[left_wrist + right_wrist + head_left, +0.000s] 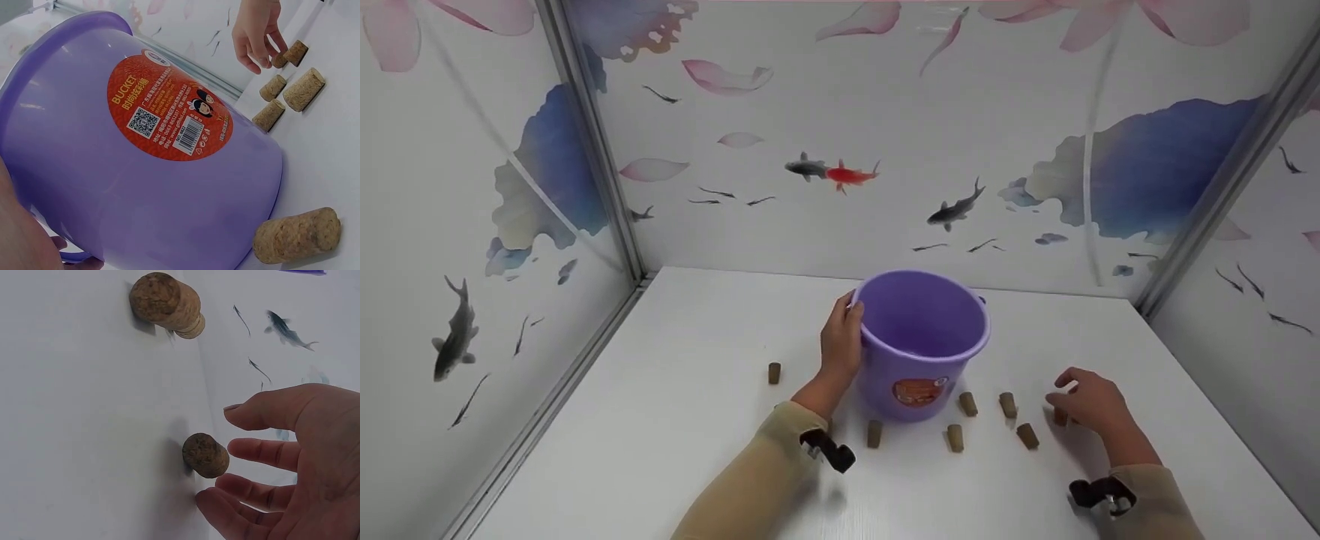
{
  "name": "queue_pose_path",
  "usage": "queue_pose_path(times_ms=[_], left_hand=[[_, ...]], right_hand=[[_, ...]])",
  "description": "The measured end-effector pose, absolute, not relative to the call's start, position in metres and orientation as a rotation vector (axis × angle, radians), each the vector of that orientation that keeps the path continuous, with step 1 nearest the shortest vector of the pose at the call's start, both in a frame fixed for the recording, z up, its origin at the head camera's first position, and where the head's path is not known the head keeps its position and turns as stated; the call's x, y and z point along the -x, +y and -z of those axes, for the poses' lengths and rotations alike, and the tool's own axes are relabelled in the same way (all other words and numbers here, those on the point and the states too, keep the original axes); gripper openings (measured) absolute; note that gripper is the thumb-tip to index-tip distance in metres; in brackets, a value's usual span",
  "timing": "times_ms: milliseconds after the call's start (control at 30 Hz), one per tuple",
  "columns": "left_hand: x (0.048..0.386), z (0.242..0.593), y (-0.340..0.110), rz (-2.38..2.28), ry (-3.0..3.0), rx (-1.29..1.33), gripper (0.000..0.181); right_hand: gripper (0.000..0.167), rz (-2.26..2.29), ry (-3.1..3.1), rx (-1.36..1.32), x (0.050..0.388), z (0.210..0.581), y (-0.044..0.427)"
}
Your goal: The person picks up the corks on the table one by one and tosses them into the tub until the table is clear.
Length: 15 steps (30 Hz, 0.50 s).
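A purple bucket [911,382] with a red label stands on the white table. The left hand [841,341] grips its left side near the rim, fingers on the outer wall; in the left wrist view part of that hand [25,233] shows beside the bucket [185,208]. At the right, the right hand [1091,401] hovers over a cork [1060,417]. Seen from the right wrist, the thumb and fingers of the right hand [320,455] are parted around that cork [203,454], with a gap between thumb and cork; whether a fingertip touches it is unclear.
Several corks stand near the bucket's front and right, among them one [955,438] in front and one [1027,436] nearer the right hand. Another cork [774,373] is left of the left forearm. White panels with painted fish enclose the table [660,330] at the back and sides.
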<state>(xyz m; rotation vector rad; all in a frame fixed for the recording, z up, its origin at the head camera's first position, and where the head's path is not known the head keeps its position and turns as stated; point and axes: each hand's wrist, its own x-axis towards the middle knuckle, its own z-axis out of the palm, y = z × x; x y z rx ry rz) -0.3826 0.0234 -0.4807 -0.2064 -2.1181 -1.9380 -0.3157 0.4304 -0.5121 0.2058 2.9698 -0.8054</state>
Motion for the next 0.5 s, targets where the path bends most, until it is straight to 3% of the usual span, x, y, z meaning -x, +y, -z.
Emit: queue_pose_path(times_ms=[500], left_hand=[[0.384, 0.482, 0.023, 1.924, -2.123, 0.209, 0.052]], right_hand=[[0.034, 0.748, 2.946, -0.245, 0.322, 0.523, 0.43]])
